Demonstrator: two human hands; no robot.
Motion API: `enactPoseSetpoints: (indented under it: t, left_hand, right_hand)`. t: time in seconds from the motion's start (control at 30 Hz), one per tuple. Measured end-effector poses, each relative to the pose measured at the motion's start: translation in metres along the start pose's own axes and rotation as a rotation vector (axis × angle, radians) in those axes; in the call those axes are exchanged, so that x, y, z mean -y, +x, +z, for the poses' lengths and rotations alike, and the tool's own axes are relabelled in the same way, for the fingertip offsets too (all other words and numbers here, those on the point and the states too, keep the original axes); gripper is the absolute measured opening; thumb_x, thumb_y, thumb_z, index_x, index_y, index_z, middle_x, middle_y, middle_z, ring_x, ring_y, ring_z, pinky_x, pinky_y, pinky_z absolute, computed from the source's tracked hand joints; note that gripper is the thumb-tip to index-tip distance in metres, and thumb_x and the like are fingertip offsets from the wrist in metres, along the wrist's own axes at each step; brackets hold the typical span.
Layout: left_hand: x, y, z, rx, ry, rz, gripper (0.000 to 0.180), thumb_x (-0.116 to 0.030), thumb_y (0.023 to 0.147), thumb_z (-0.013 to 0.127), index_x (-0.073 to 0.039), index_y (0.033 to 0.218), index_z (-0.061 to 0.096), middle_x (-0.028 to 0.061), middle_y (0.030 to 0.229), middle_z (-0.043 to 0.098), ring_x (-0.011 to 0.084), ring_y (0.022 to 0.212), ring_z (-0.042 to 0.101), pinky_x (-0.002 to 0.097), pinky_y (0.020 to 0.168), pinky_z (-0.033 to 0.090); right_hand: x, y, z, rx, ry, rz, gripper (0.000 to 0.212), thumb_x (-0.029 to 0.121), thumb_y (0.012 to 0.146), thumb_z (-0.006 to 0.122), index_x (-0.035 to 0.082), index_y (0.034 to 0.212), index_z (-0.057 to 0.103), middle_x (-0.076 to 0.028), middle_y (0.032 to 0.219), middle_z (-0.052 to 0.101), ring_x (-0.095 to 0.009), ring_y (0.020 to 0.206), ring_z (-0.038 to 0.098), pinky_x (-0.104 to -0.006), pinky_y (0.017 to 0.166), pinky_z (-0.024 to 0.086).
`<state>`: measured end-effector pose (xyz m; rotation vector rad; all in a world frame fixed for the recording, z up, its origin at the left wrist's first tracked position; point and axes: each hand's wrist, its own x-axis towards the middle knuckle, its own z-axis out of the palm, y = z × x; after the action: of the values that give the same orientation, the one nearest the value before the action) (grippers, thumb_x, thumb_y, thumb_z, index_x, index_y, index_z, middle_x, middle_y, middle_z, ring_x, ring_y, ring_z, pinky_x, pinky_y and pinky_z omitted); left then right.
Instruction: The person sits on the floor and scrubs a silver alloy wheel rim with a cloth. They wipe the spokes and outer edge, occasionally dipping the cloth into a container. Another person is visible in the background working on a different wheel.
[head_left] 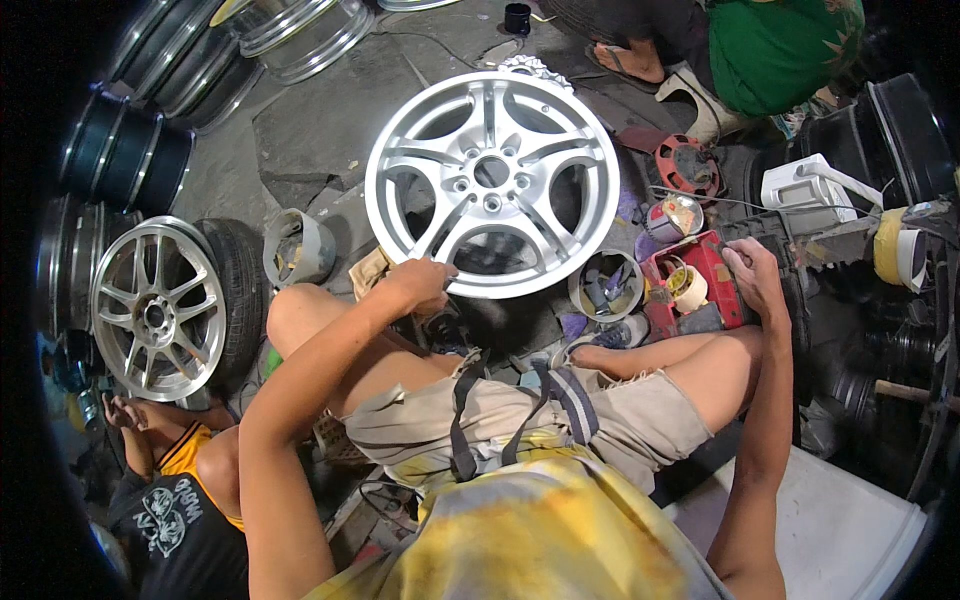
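A silver alloy wheel [574, 240] with wide split spokes lies face up before my knees. My left hand [425, 284] is closed at its near left rim, the fingertips on the edge. A folded tan cloth or pad [368, 272] sits just beside that hand. Over on the right, my right hand [754, 274] is at the right edge of a red plastic box [708, 318]. Its fingers are curled, and whatever they hold is hidden. Inside the box is a roll of tape [687, 288]. A round tub [607, 284] with scraps stands between the box and the wheel.
Left stand another alloy wheel [155, 315], a tyre [235, 295] and a grey bucket [299, 247]. Stacked rims [130, 150] line the far left. A white appliance [808, 192] and cord are at right. Other people sit at lower left and far right, one foot [628, 62] showing.
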<state>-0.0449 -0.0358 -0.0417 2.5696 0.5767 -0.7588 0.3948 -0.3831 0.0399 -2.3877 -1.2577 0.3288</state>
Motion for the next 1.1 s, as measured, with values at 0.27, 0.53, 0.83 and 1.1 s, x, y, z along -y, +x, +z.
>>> enactPoseSetpoints:
  t: [0.27,0.53,0.83,1.1]
  left_hand:
    - [-0.011,0.01,0.0,0.046,0.101,-0.021,0.036,-0.013,0.078,0.069,-0.005,0.113,0.07,0.0221,0.098,0.075,0.0386,0.095,0.074,0.0482,0.079,0.06]
    - [-0.03,0.024,-0.017,0.052,0.248,-0.091,0.028,-0.014,0.078,0.073,-0.007,0.105,0.08,0.0152,0.107,0.077,0.03,0.098,0.076,0.0404,0.079,0.061]
    - [-0.001,0.009,-0.065,-0.026,-0.414,-0.011,0.039,-0.039,0.09,0.068,0.0,0.094,0.076,0.0162,0.081,0.074,0.0298,0.079,0.073,0.0366,0.074,0.057]
    - [-0.05,0.009,-0.07,0.538,-0.815,0.293,0.054,-0.057,0.093,0.07,-0.004,0.108,0.072,0.0019,0.092,0.071,0.0122,0.078,0.063,0.0287,0.068,0.051]
  right_hand:
    - [-0.007,-0.013,0.003,0.025,-0.04,0.069,0.025,0.02,0.093,0.068,-0.002,0.104,0.072,-0.016,0.085,0.066,-0.024,0.075,0.063,-0.036,0.072,0.05]
    - [0.006,-0.008,0.003,0.033,-0.045,0.088,0.027,0.022,0.091,0.067,-0.002,0.103,0.073,-0.022,0.095,0.069,-0.035,0.087,0.068,-0.0415,0.08,0.053]
    - [0.003,0.0,0.009,0.056,-0.067,0.124,0.031,0.024,0.089,0.068,-0.001,0.106,0.074,-0.023,0.097,0.07,-0.037,0.09,0.069,-0.0418,0.082,0.053]
    - [0.018,0.019,0.016,0.077,-0.102,0.073,0.026,0.023,0.092,0.068,-0.001,0.101,0.073,-0.02,0.094,0.07,-0.036,0.088,0.068,-0.0415,0.08,0.052]
